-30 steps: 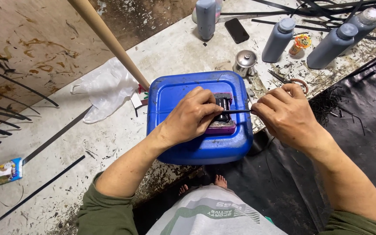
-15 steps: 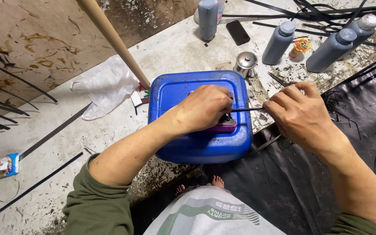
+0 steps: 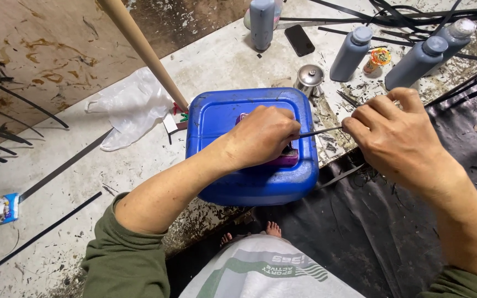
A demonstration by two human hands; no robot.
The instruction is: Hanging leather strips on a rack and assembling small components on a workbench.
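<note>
A blue plastic jerrycan (image 3: pixel 222 118) lies flat in front of me. On its top sits a small purple block-like object (image 3: pixel 285 159), and my left hand (image 3: pixel 263 135) presses down over it with curled fingers. A thin dark strip (image 3: pixel 320 132) runs out from under that hand to the right. My right hand (image 3: pixel 390 132) pinches the strip's far end between thumb and fingers, level with the can's right edge. What lies under the left palm is hidden.
Several grey bottles (image 3: pixel 350 53) stand at the back right with a small metal tin (image 3: pixel 309 78), a dark phone (image 3: pixel 299 40) and loose black strips (image 3: pixel 415 14). A wooden pole (image 3: pixel 142 49) slants at upper left over a white plastic bag (image 3: pixel 131 105). Black sheet (image 3: pixel 387 232) at lower right.
My right hand has drawn away to the right, pulling more of the thin strip out from under the left hand. The left hand has stayed pressed on the can's top.
</note>
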